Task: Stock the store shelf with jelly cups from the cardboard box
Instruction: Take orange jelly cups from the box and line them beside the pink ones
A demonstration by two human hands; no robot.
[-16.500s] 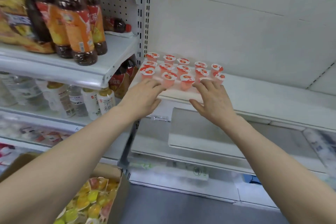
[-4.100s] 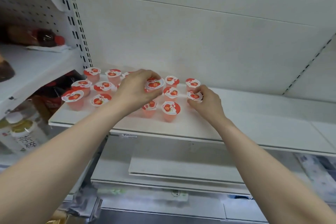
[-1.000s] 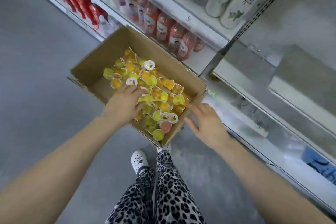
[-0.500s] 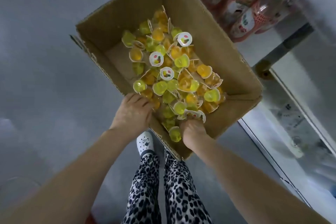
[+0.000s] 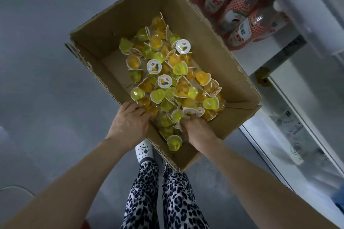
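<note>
Yellow jelly cups (image 5: 179,68) heaped in cardboard box (image 5: 130,16); my left hand (image 5: 130,122), right hand (image 5: 197,132) dig in, fingers buried, grip unclear; scoop gently, avoid crushing lids.

We see the cardboard box (image 5: 130,18) as matt brown corrugated board, its cut edges rough and fluted; the jelly cups (image 5: 178,69) are clear glossy plastic under smooth white printed lids; the bottles (image 5: 240,13) look like shiny plastic; the trousers (image 5: 141,191) are soft printed cloth; the floor (image 5: 46,80) is smooth, dull grey.
</note>
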